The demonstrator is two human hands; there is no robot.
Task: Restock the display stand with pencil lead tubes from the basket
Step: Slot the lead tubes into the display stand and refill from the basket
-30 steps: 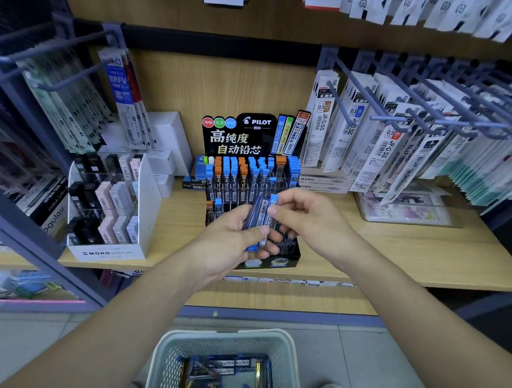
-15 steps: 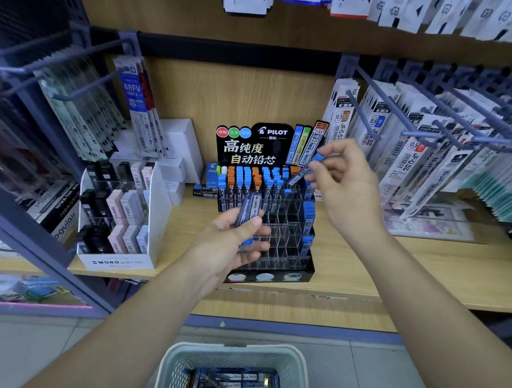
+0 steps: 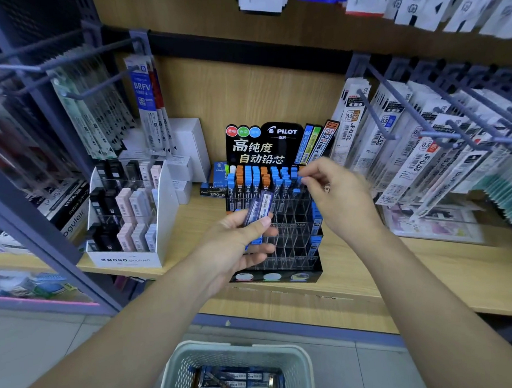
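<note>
The left grip [image 3: 236,247] is grasping a small bundle of pencil lead tubes [image 3: 259,207], with the thumb laid across them. It is just in front of the Pilot display stand [image 3: 292,242]. The right grip [image 3: 337,199] is at the far right corner of the stand. There it pinches the top of one blue-capped tube [image 3: 298,179], which stands upright among the far rows. This part is a little blurred.

The far rows of the stand carry upright tubes with blue and orange caps. The stand sits on a wooden shelf [image 3: 398,264]. To its left is a white MONO eraser box [image 3: 128,259], and to its right refill packs [image 3: 408,146] hang on hooks. Near the person, on the floor below the shelf, a pale plastic basket [image 3: 241,348] holds more tubes.
</note>
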